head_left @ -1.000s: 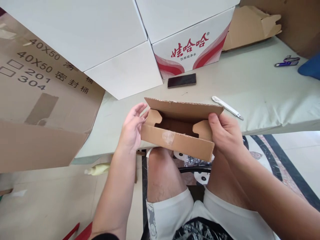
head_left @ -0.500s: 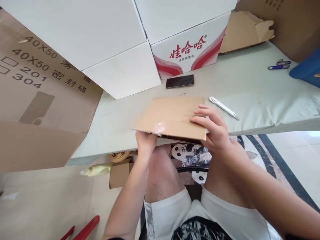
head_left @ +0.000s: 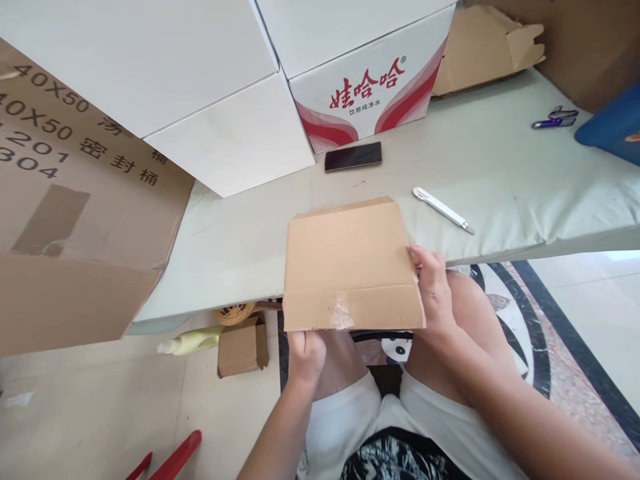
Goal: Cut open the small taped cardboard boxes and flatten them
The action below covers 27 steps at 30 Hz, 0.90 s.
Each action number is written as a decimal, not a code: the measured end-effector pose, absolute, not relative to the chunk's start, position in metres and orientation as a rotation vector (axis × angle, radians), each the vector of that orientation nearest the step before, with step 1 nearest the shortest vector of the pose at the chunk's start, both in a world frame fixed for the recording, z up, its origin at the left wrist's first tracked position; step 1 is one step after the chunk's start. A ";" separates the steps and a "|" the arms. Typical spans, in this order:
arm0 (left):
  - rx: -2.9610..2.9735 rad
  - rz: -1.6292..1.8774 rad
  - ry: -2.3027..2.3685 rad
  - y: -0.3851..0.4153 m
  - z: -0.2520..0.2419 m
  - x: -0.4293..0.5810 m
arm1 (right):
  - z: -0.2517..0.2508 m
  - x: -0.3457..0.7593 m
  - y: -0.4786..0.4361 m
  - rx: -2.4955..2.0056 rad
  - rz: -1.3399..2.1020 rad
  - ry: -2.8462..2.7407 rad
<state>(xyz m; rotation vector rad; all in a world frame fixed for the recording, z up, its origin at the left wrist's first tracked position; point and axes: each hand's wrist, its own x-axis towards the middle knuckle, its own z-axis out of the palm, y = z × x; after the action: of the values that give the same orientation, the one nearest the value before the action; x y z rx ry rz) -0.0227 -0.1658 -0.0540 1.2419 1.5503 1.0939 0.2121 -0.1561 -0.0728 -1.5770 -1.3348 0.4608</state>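
A flattened brown cardboard box (head_left: 350, 257) is tilted over the front edge of the covered table, above my lap. Clear tape sticks to its near flap, below a crease. My left hand (head_left: 306, 353) grips the near left edge from below, its fingertips hidden under the cardboard. On the right edge, my right hand (head_left: 433, 283) is closed with the thumb along the side; its other fingers are mostly out of sight. A white utility knife (head_left: 443, 210) lies on the cloth just beyond my right hand.
A black phone (head_left: 353, 157) lies before stacked white cartons (head_left: 370, 100). At left stands a large brown carton (head_left: 95, 227). Pens (head_left: 555, 121) and a blue object (head_left: 613, 130) are at far right. On the floor are a small cardboard box (head_left: 243, 350) and a yellow bottle (head_left: 193, 341).
The cardboard has come nearer to my body, its near edge lower and its top face more toward me. My right hand has slid from its top to the right edge; my left hand has moved lower.
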 end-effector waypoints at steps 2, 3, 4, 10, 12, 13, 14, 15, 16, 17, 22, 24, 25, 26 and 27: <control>1.251 1.109 1.622 -0.175 -0.055 -0.018 | -0.077 0.208 -0.156 -1.605 0.462 -1.266; 1.269 1.148 1.654 -0.178 -0.054 -0.014 | -0.080 0.207 -0.154 -1.596 0.486 -1.220; 1.284 1.157 1.658 -0.181 -0.054 -0.011 | -0.082 0.207 -0.151 -1.578 0.516 -1.172; 1.302 1.089 1.287 -0.181 -0.048 -0.023 | -0.079 0.220 -0.132 -1.438 0.549 -1.029; 1.214 1.057 1.210 -0.168 -0.046 -0.039 | -0.076 0.223 -0.132 -1.387 0.502 -1.107; 1.155 1.055 1.233 -0.159 -0.044 -0.046 | -0.075 0.223 -0.134 -1.374 0.471 -1.141; 1.105 1.068 1.282 -0.149 -0.042 -0.053 | -0.074 0.223 -0.136 -1.368 0.454 -1.166; 1.074 1.079 1.327 -0.137 -0.039 -0.058 | -0.074 0.222 -0.138 -1.369 0.458 -1.179; 1.044 1.077 1.361 -0.125 -0.035 -0.062 | -0.074 0.220 -0.140 -1.376 0.487 -1.186; 1.019 1.063 1.364 -0.113 -0.031 -0.064 | -0.074 0.219 -0.141 -1.382 0.535 -1.188; 1.022 1.060 1.317 -0.056 -0.011 -0.062 | -0.073 0.214 -0.139 -1.314 0.777 -1.101; 1.029 0.998 1.312 -0.037 -0.006 -0.061 | -0.072 0.215 -0.137 -1.282 0.829 -1.044; 1.040 0.955 1.310 -0.029 -0.003 -0.061 | -0.072 0.215 -0.136 -1.271 0.848 -1.022; 1.050 0.904 1.309 -0.022 -0.001 -0.061 | -0.071 0.215 -0.135 -1.264 0.862 -1.006; 1.058 0.852 1.309 -0.016 0.000 -0.063 | -0.070 0.216 -0.135 -1.259 0.872 -0.999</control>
<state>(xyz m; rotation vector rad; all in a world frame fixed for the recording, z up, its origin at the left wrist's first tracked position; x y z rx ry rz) -0.0627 -0.0164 0.0004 1.0584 1.3092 0.8516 0.2160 -0.1345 -0.0701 -1.2594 -0.9988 0.8725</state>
